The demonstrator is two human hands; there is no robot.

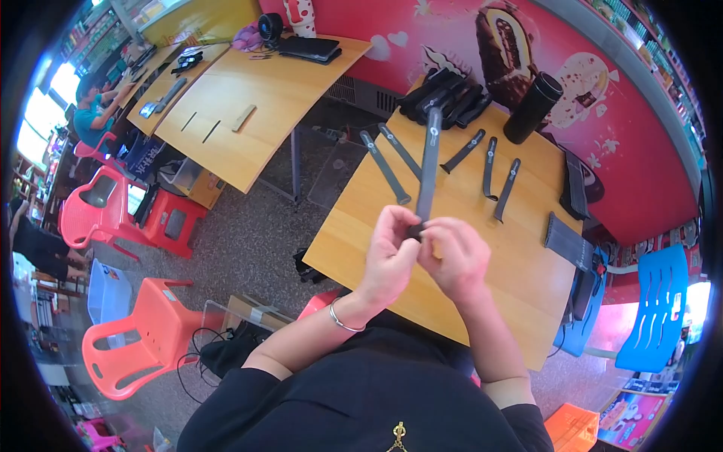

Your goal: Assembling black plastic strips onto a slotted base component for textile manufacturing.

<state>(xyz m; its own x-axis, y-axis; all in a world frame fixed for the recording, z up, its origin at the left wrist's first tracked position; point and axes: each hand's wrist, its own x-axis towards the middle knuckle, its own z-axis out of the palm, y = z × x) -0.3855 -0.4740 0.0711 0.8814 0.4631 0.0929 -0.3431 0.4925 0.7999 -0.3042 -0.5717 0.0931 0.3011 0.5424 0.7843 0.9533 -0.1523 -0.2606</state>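
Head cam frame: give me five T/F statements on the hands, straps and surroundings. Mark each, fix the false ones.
1. The left hand and right hand both pinch the near end of one dark grey strap. True.
2. A black cylindrical bottle stands on the near wooden table. True.
3. Just one loose strap lies on that table. False: five loose straps lie there, apart from the black pile at the far end.
4. The silver bracelet is on the right wrist. False: the bracelet is on the left wrist.
5. An orange-red chair stands left of the near table. True.
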